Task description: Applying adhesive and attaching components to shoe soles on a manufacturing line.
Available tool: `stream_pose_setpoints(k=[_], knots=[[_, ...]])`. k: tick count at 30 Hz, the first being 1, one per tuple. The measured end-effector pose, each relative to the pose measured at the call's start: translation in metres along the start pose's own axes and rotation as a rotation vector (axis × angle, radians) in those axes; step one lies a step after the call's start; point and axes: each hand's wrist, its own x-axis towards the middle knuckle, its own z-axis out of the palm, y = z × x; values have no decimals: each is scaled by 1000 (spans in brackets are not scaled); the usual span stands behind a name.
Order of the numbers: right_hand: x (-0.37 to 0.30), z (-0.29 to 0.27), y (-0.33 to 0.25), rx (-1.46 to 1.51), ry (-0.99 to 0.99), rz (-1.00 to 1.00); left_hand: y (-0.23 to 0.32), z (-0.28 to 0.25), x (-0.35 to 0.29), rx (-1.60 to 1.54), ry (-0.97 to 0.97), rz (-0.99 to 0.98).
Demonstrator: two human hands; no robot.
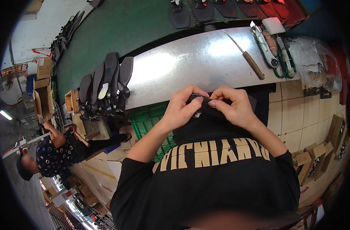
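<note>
Close to my body, just off the front edge of a metal work plate (152, 82), a black sandal (208, 109) is held in both hands. My left hand (183, 106) pinches its dark upper edge between thumb and fingers. On the other side my right hand (232, 106) closes thumb and fingers on the same edge, the two thumbs nearly meeting. Much of the sandal is hidden by the fingers and blends with my black shirt. An awl (246, 55) with a wooden handle lies on the plate beyond my right hand.
Black sandals (106, 82) are heaped at the plate's left end. More sandals (179, 15) line the green belt (136, 27). A utility knife (264, 44), green-handled scissors (286, 61) and a plastic bag (313, 57) sit at right. A green crate (144, 124) stands below; a co-worker (60, 153) is at left.
</note>
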Motion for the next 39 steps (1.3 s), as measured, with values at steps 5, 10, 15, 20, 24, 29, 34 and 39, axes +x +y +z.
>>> stream_pose_setpoints(k=[5, 10, 15, 20, 24, 29, 34, 39], knots=[[29, -22, -5, 521, -441, 283, 15, -2, -8, 15, -17, 174], [46, -36, -20, -267, 453, -490, 1, -28, -5, -368, 361, 91], [53, -51, 27, -589, 689, -451, -53, -52, 4, -818, 497, -168], [43, -60, 69, -802, 544, -226, -58, -34, 13, -991, 417, -323], [22, -48, 33, -160, 530, -108, -51, -26, 16, -1269, 390, -402], [-1, 5, 0, 338, -219, 260, -43, -3, 26, -1499, 351, -437], [1, 22, -3, 358, -202, 250, -30, 7, 33, -1519, 391, -390], [0, 21, 3, 465, -198, 257, -36, 12, 34, -1531, 373, -360]])
